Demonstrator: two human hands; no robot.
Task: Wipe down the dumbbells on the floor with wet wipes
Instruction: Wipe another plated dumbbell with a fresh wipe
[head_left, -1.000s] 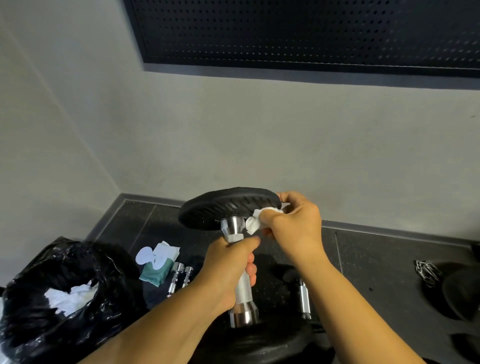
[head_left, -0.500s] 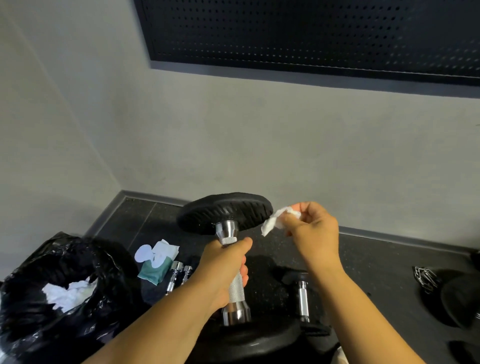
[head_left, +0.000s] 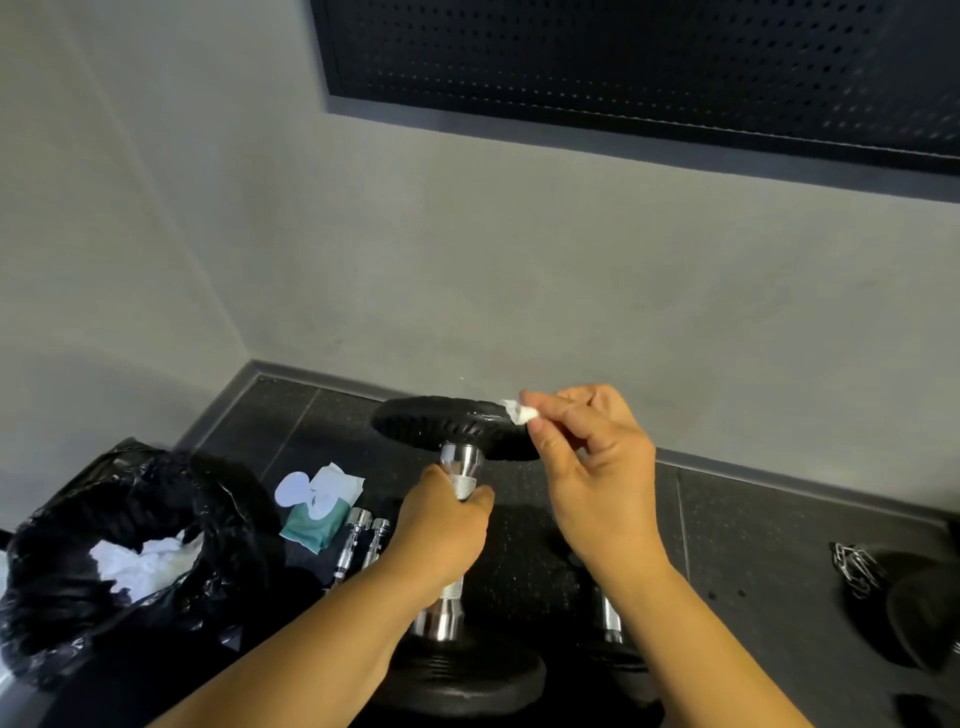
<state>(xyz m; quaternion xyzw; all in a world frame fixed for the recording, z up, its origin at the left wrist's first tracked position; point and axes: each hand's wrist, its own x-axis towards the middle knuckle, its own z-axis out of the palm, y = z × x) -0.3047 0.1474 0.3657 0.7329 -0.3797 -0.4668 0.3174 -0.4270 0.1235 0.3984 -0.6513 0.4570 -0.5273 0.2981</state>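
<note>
Black bin bag (head_left: 223, 519) and metal chain (head_left: 857, 569) lie well apart.

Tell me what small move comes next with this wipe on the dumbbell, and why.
Probably sweep the wet wipe leftward across the top plate. The right hand pinches it at the plate's right edge, only that spot looks wet, and the left hand grips the handle.

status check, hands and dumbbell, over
Left hand grips dumbbell handle, upright. Right hand pinches wipe at its top rim. Nothing in the way.
</note>
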